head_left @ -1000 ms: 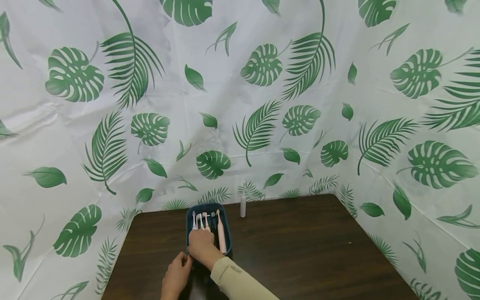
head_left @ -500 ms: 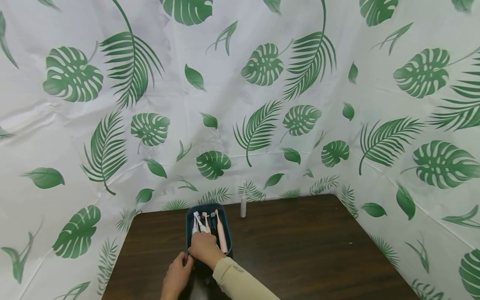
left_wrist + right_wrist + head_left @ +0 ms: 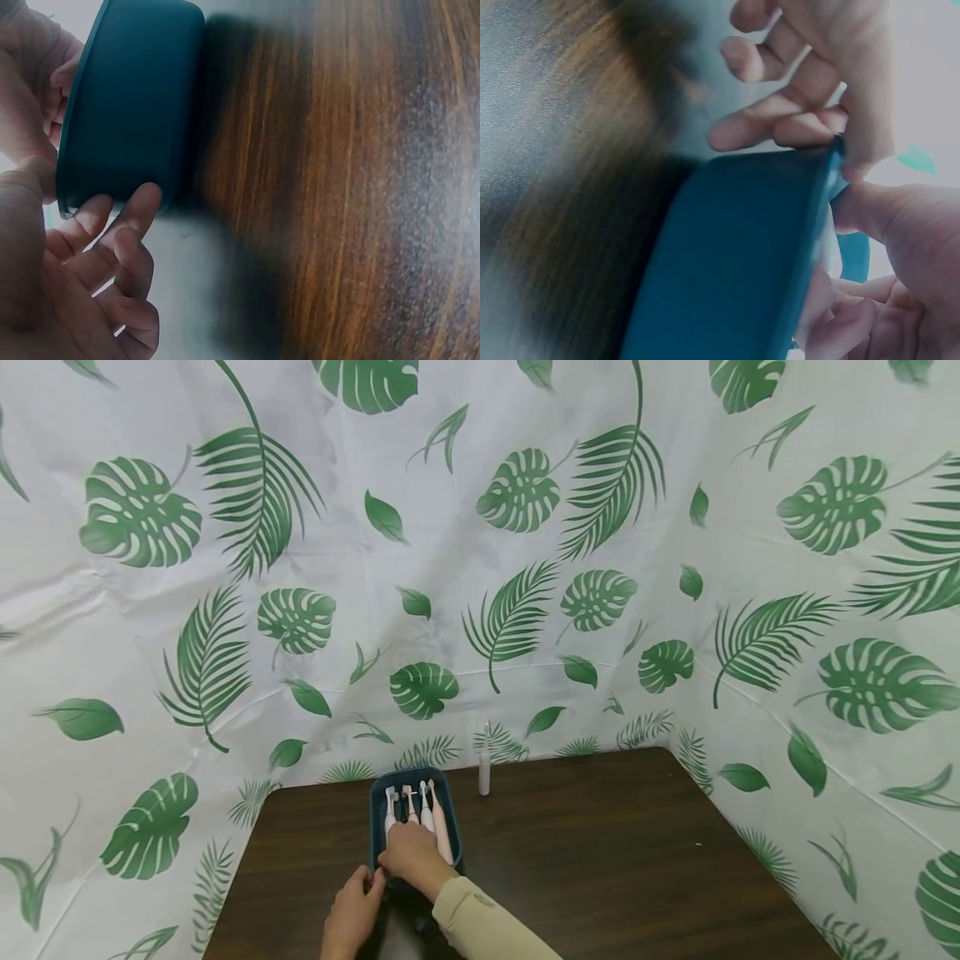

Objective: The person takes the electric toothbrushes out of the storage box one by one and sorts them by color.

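Observation:
In the head view a dark blue box (image 3: 378,802) stands on the table, with several electric toothbrushes side by side in it. A pink toothbrush (image 3: 442,833) lies along the right wall, a white toothbrush (image 3: 426,814) to its left. My right hand (image 3: 416,857) reaches into the box with curled fingers over the handles and grips a white one; most handles are hidden beneath it. My left hand (image 3: 354,908) pinches the box's near left corner. In the left wrist view its thumb is at the rim and its fingertips (image 3: 150,196) touch the outer wall.
The dark brown wooden table (image 3: 585,852) extends to the right of the box. Behind the box, a slim white upright object (image 3: 484,774) stands near the back edge. A white cloth (image 3: 525,635) with green leaves hangs behind and beside the table.
My right hand has shifted slightly right inside the box. A white toothbrush has moved from the left group to beside the pink one at right. The left hand stays at the corner.

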{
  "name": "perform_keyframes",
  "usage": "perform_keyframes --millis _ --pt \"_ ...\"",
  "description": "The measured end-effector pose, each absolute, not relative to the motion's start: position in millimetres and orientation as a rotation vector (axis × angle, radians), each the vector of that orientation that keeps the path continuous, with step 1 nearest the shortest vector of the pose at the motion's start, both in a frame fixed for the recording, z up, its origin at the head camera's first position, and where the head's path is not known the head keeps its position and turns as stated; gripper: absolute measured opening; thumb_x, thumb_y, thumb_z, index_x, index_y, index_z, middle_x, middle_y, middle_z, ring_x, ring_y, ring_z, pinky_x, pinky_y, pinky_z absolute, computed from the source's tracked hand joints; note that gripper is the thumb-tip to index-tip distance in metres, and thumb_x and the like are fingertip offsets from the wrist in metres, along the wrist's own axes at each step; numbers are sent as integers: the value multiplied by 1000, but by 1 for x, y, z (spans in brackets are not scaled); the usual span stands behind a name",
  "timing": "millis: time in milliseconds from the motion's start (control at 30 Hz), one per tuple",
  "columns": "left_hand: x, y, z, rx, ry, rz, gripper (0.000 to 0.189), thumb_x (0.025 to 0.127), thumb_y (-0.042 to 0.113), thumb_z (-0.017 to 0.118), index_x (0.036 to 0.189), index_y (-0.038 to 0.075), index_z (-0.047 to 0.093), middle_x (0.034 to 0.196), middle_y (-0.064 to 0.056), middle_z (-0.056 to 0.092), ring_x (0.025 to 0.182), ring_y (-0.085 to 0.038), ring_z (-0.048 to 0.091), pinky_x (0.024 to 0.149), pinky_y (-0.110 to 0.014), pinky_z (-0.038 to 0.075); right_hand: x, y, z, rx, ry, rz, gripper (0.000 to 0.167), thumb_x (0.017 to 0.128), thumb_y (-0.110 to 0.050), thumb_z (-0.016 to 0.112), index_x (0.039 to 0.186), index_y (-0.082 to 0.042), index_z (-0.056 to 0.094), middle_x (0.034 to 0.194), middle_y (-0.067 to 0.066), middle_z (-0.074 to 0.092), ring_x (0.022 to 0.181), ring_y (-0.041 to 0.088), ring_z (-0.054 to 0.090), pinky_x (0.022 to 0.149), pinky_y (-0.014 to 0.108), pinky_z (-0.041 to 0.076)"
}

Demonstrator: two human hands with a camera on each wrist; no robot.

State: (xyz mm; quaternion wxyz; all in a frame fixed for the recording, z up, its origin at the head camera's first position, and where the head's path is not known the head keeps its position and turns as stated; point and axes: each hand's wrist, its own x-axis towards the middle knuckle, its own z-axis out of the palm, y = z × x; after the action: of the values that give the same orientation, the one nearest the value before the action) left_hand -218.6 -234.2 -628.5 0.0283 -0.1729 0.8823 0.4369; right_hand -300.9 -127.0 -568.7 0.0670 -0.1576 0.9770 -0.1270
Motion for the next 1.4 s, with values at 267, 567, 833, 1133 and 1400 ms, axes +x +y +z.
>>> perform_keyframes --millis 267,567,833,1133,1400 --pt "-216 -235 -629 -530 2735 1367 35 110 44 49 93 15 59 83 -1 64 70 -22 53 62 -38 35 -307 -118 -562 -461 2944 -443 30 94 -41 78 87 -12 72 84 3 70 74 21 65 66 39 55" --pt "-214 -236 -629 -510 2781 1335 34 110 43 50 91 15 56 83 0 65 71 -22 55 61 -40 37 -310 -105 -555 -481 2965 -530 31 99 -39 74 96 -8 72 79 3 66 67 19 59 64 38 53" --pt "-216 -236 -627 -522 2756 1350 34 109 42 51 91 14 57 83 0 66 70 -22 55 61 -39 36 -318 -91 -559 -413 3100 -709 35 97 -41 75 108 -8 72 81 4 70 66 21 64 61 42 54" --pt "-217 -234 -626 -531 2746 1349 34 109 42 51 91 13 57 84 0 68 71 -22 55 61 -39 36 -327 -62 -570 -411 3166 -1130 38 99 -37 73 127 -13 71 100 6 80 68 15 69 60 37 56" --pt "-217 -232 -626 -538 2740 1344 35 108 43 51 91 13 57 85 0 69 71 -22 55 61 -39 36 -340 -35 -580 -249 3217 -1408 28 99 -44 74 122 -28 73 102 -5 80 76 14 72 65 38 52"
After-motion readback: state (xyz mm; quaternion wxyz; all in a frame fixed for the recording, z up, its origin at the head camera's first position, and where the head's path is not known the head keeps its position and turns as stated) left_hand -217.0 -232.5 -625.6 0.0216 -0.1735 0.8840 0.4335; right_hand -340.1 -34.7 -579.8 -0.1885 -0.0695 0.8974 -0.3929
